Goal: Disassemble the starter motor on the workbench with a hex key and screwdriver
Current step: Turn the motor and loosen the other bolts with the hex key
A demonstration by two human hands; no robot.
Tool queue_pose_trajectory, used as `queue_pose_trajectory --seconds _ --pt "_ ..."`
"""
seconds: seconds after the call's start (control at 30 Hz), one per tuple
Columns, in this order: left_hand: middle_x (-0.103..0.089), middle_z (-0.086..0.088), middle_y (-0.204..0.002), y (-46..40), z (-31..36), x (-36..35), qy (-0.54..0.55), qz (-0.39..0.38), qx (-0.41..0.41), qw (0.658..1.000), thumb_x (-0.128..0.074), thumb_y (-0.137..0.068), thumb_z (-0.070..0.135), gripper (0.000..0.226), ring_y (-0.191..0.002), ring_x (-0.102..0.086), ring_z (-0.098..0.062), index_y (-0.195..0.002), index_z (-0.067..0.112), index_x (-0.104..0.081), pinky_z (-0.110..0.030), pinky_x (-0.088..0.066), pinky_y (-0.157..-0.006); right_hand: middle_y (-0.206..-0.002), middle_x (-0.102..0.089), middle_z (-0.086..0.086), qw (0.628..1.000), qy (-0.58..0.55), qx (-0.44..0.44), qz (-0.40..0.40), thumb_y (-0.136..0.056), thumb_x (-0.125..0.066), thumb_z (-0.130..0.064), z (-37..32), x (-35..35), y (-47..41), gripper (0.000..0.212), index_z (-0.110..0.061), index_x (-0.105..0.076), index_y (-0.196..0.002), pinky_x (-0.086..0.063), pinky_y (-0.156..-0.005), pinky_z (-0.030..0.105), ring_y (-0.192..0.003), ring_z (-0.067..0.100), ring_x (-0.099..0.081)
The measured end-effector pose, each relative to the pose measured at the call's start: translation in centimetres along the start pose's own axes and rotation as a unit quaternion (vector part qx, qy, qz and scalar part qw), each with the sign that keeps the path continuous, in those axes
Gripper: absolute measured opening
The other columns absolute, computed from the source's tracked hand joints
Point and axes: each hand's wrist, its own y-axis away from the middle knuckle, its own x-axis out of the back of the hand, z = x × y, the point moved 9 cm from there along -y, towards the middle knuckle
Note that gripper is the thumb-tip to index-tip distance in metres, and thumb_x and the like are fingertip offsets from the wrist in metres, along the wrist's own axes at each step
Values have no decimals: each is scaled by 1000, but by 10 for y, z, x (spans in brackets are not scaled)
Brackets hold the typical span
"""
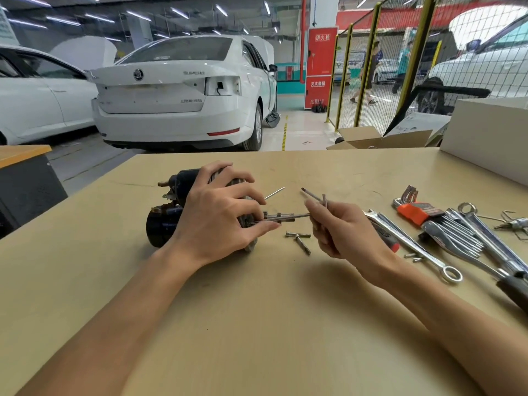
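Note:
A dark starter motor [168, 221] lies on its side on the tan workbench [257, 324], left of centre. My left hand [220, 215] is curled over its right end, gripping it, with the fingertips at a long bolt [288, 216] that sticks out to the right. My right hand [340, 232] holds a thin hex key [313, 194] pointing up and left, just right of the long bolt. Another slim rod [275, 192] juts out behind my left fingers. Two loose bolts [300, 239] lie on the bench between my hands.
To the right lie combination wrenches [414, 245], an orange hex key holder [415, 214], a red and black screwdriver handle [385, 237] and a few small screws [413, 257]. A white box [485, 138] stands at the far right edge. White cars are parked behind the bench.

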Motion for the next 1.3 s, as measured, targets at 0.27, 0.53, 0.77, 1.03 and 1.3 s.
queue_pose_trajectory --seconds 0.27,0.53,0.77,1.03,1.3 --pt "-74 12 -88 0 -1 -1 5 7 -2 1000 -61 -85 58 41 -100 -65 -20 -67 26 -78 -45 -37 -104 -61 -66 4 994 28 102 14 -98 -60 -26 -19 1 2 29 -13 -62 -72 -39 -40 19 -44 13 -53" --pt "-74 12 -86 1 0 0 2 20 -9 1000 -64 -84 56 40 -99 -66 -20 -65 23 -76 -44 -38 -102 -67 -68 11 997 -28 71 14 -85 -51 -5 -17 7 1 28 -15 -70 -68 -43 -42 24 -49 22 -58" --pt "-74 11 -87 0 0 1 3 20 -9 1000 -62 -84 58 42 -100 -66 -20 -64 24 -77 -43 -36 -102 -77 -74 2 998 -5 51 47 -87 -47 10 -9 13 -2 39 -13 -75 -73 -48 -47 23 -57 15 -61" --pt "-74 12 -87 1 1 2 -5 36 -13 999 -64 -85 55 43 -98 -66 -20 -62 20 -75 -43 -37 -102 -64 -52 0 986 78 -99 113 -101 -43 -26 18 29 -2 37 -13 -62 -72 -33 -40 20 -43 10 -44" --pt "-74 12 -86 1 1 1 -8 35 -22 999 -65 -83 56 42 -98 -66 -20 -62 21 -74 -44 -37 -102 -48 -29 -8 996 -10 -76 34 -101 -53 -30 10 8 -2 52 -21 -43 -51 -22 -38 17 -43 11 -24"
